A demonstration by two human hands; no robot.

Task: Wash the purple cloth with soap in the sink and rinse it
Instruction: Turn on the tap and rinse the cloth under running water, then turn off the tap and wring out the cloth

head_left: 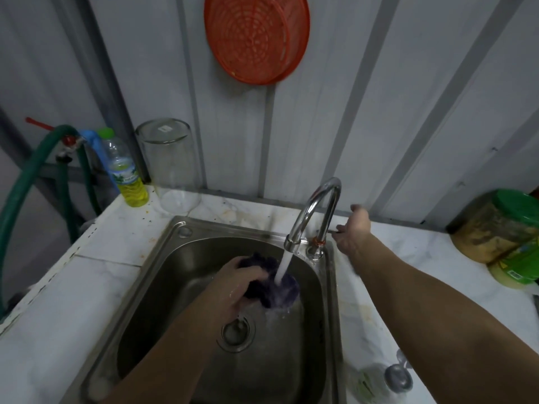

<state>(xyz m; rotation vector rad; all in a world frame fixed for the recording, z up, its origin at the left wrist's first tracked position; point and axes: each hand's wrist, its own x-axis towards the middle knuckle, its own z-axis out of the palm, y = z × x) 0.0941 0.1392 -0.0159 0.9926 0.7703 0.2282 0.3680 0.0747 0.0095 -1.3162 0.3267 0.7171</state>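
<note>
Cloth [280,287] under tap [313,211] water

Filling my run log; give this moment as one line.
left hand: grips purple cloth under running tap | right hand: at tap handle | sink: wet

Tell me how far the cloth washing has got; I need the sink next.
Done: the tap is on, water running. In hand: the left hand holds the bunched purple cloth under the stream in the sink, while the right hand is at the tap lever behind the spout. No suds show, so I cannot tell whether soaping has happened or this is the rinse.
</note>
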